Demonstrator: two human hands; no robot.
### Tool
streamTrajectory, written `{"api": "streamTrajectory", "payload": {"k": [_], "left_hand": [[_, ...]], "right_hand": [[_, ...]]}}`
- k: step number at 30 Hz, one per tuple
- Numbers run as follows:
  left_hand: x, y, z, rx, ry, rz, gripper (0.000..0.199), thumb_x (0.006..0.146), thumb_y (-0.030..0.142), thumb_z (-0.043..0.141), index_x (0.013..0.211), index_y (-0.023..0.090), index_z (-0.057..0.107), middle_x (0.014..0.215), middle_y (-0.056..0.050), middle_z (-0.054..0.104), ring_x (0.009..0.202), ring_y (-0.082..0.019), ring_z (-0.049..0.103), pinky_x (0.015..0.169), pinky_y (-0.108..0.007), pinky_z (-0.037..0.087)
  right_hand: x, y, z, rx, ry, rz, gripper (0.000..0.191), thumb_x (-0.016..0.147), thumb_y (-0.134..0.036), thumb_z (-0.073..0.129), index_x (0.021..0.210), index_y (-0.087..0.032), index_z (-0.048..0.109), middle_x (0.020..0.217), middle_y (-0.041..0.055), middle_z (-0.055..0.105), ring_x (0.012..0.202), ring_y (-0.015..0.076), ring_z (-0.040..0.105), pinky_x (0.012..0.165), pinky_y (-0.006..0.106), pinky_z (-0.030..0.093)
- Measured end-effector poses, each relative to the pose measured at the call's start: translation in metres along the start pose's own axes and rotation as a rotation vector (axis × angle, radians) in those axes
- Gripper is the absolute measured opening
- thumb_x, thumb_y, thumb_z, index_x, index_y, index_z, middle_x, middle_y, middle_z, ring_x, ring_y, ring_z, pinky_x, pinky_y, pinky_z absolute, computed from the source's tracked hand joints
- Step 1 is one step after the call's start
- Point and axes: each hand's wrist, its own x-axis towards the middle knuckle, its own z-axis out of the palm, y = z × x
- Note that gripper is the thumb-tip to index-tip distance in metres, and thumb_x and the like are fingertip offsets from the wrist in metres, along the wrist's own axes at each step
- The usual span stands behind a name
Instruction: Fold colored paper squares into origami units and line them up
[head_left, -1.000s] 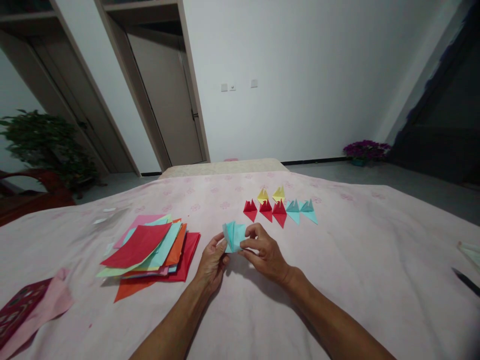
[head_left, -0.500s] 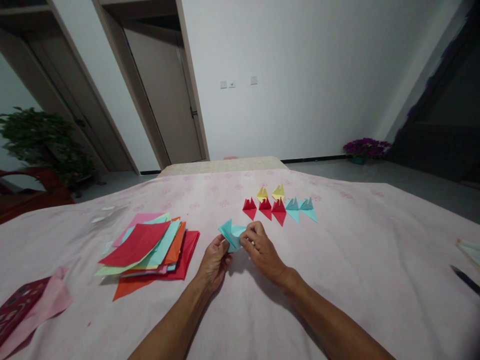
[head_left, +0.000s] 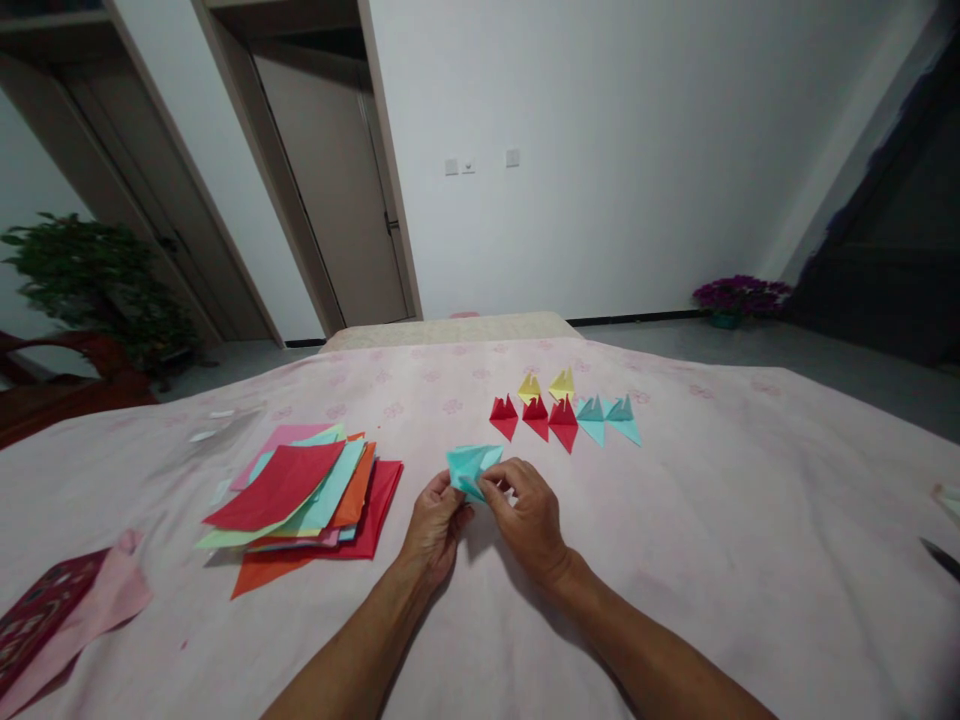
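A light-blue sheet of origami paper (head_left: 472, 468), partly folded with several creased flaps, is held above the table between both hands. My left hand (head_left: 437, 515) pinches its lower left edge between thumb and fingers. On the right side of the paper, my right hand (head_left: 525, 505) grips a flap with thumb and forefinger, the other fingers curled. Beyond the hands stand several folded paper figures: red ones such as this red figure (head_left: 563, 422), blue ones such as this blue figure (head_left: 623, 418), and two yellow ones, including this yellow figure (head_left: 562, 383).
Left of my hands lies a loose stack of coloured paper (head_left: 281, 490). A dark red box or packet (head_left: 49, 605) with pink paper sits at the near left. A dark pointed object (head_left: 940, 556) lies at the right edge. A pink patterned cloth (head_left: 712, 500) covers the table.
The blue paper's upright point has come down, and its top now looks wider and flatter. Both hands keep hold of it. The whole view has shifted slightly.
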Motion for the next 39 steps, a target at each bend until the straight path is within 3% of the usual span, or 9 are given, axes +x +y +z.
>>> {"api": "streamTrajectory", "payload": {"k": [6, 12, 19, 25, 29, 31, 34, 36, 39], "left_hand": [[0.001, -0.005, 0.0, -0.13, 0.001, 0.094, 0.044, 0.058, 0.021, 0.092, 0.094, 0.015, 0.067, 0.081, 0.0, 0.071, 0.068, -0.008, 0.066, 0.061, -0.014, 0.054], [-0.006, -0.004, 0.007, -0.117, -0.057, -0.005, 0.042, 0.064, 0.02, 0.089, 0.1, 0.014, 0.067, 0.096, -0.005, 0.073, 0.076, -0.011, 0.07, 0.066, -0.015, 0.057], [-0.008, -0.003, 0.008, -0.031, -0.02, -0.011, 0.044, 0.064, 0.024, 0.09, 0.101, 0.013, 0.068, 0.091, -0.003, 0.072, 0.06, -0.005, 0.063, 0.049, -0.01, 0.053], [-0.008, -0.004, 0.01, 0.041, -0.027, -0.023, 0.042, 0.065, 0.027, 0.088, 0.1, 0.012, 0.069, 0.091, -0.003, 0.071, 0.058, -0.004, 0.06, 0.05, -0.01, 0.051], [-0.004, -0.007, 0.008, 0.142, -0.051, -0.004, 0.043, 0.071, 0.031, 0.084, 0.105, 0.012, 0.065, 0.087, -0.004, 0.069, 0.059, -0.006, 0.059, 0.049, -0.013, 0.049], [-0.003, -0.009, 0.007, 0.284, -0.019, 0.086, 0.046, 0.074, 0.032, 0.08, 0.112, 0.014, 0.061, 0.09, -0.005, 0.07, 0.067, -0.011, 0.063, 0.054, -0.018, 0.051], [-0.005, -0.011, 0.007, 0.65, 0.062, 0.439, 0.054, 0.076, 0.028, 0.077, 0.125, 0.02, 0.056, 0.111, -0.009, 0.067, 0.098, -0.022, 0.065, 0.077, -0.032, 0.055], [-0.008, -0.011, 0.008, 0.893, 0.026, 0.688, 0.06, 0.075, 0.024, 0.077, 0.13, 0.024, 0.055, 0.126, -0.011, 0.062, 0.116, -0.027, 0.058, 0.094, -0.041, 0.05], [-0.011, -0.011, 0.013, 1.12, -0.078, 0.886, 0.064, 0.079, 0.023, 0.074, 0.138, 0.024, 0.05, 0.136, -0.014, 0.056, 0.128, -0.03, 0.05, 0.107, -0.047, 0.04]], "right_hand": [[-0.007, -0.005, -0.002, -0.054, -0.026, -0.124, 0.014, 0.082, -0.024, 0.07, 0.096, -0.024, 0.07, 0.095, 0.0063, 0.064, 0.089, 0.0227, 0.057, 0.079, 0.037, 0.047], [-0.008, 0.003, 0.002, -0.032, 0.009, -0.048, 0.013, 0.087, -0.017, 0.06, 0.09, -0.024, 0.072, 0.097, 0.0064, 0.061, 0.089, 0.0214, 0.055, 0.079, 0.037, 0.048], [-0.006, 0.005, 0.014, 0.301, 0.037, 0.3, 0.007, 0.083, -0.026, 0.063, 0.084, -0.021, 0.066, 0.1, 0.006, 0.059, 0.09, 0.0194, 0.06, 0.067, 0.029, 0.051], [0.006, 0.006, 0.014, 0.612, 0.077, 0.585, 0.037, 0.071, -0.032, 0.072, 0.105, -0.018, 0.062, 0.077, -0.0003, 0.063, 0.068, 0.0157, 0.06, 0.064, 0.028, 0.049], [0.011, 0.008, 0.009, 0.625, -0.023, 0.637, 0.026, 0.072, -0.039, 0.071, 0.081, -0.015, 0.069, 0.07, 0.0023, 0.065, 0.063, 0.0151, 0.057, 0.056, 0.026, 0.045], [0.011, 0.01, 0.008, 0.586, -0.004, 0.655, 0.027, 0.071, -0.041, 0.071, 0.074, -0.014, 0.069, 0.067, 0.003, 0.065, 0.06, 0.0152, 0.056, 0.054, 0.026, 0.044], [0.012, 0.014, 0.006, 0.519, 0.1, 0.658, 0.028, 0.071, -0.042, 0.071, 0.073, -0.014, 0.069, 0.065, 0.0028, 0.065, 0.057, 0.0152, 0.055, 0.052, 0.026, 0.044], [0.013, 0.015, 0.006, 0.49, 0.163, 0.645, 0.027, 0.071, -0.042, 0.071, 0.072, -0.015, 0.069, 0.065, 0.003, 0.066, 0.057, 0.0154, 0.055, 0.051, 0.026, 0.045], [0.013, 0.015, 0.006, 0.485, 0.192, 0.625, 0.026, 0.072, -0.041, 0.071, 0.073, -0.015, 0.07, 0.067, 0.0035, 0.067, 0.059, 0.0161, 0.057, 0.053, 0.026, 0.046]]}}
